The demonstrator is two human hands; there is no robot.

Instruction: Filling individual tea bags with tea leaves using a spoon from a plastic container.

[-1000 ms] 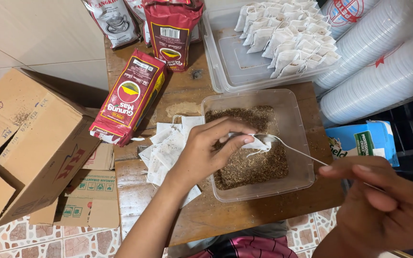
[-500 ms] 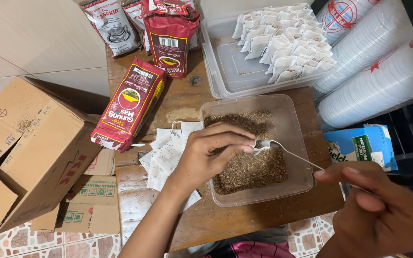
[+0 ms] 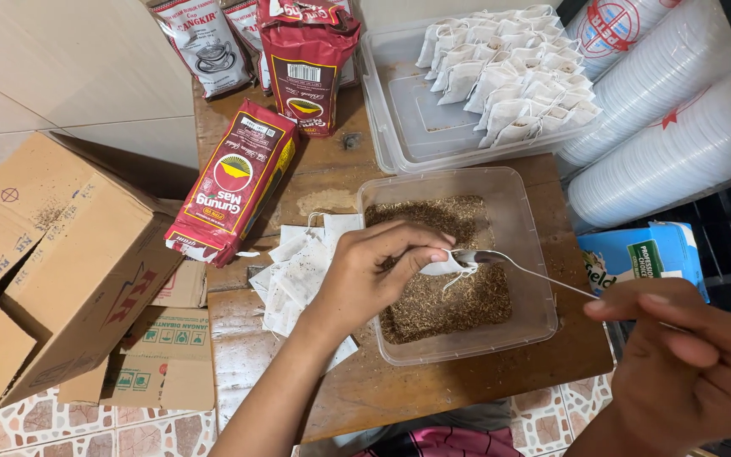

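Observation:
My left hand (image 3: 374,271) pinches a small white tea bag (image 3: 443,266) with a dangling string over a clear plastic tub (image 3: 518,211) holding loose brown tea leaves (image 3: 450,296). My right hand (image 3: 695,364), at the lower right, grips the handle of a metal spoon (image 3: 518,268). The spoon's bowl sits right at the mouth of the bag. A pile of empty white tea bags (image 3: 298,271) lies on the wooden table (image 3: 332,178), just left of the tub.
A second clear tray (image 3: 408,110) at the back holds several filled white bags (image 3: 518,68). Red tea packets (image 3: 234,178) lie and stand on the table's left and back. Stacks of white plastic lids (image 3: 670,118) sit right, a blue carton (image 3: 645,254) below them, cardboard boxes (image 3: 52,254) left.
The bag and the spoon's bowl stay together over the tub, shifting slightly lower. My right hand has drifted a little to the right and down. The camera moved slightly.

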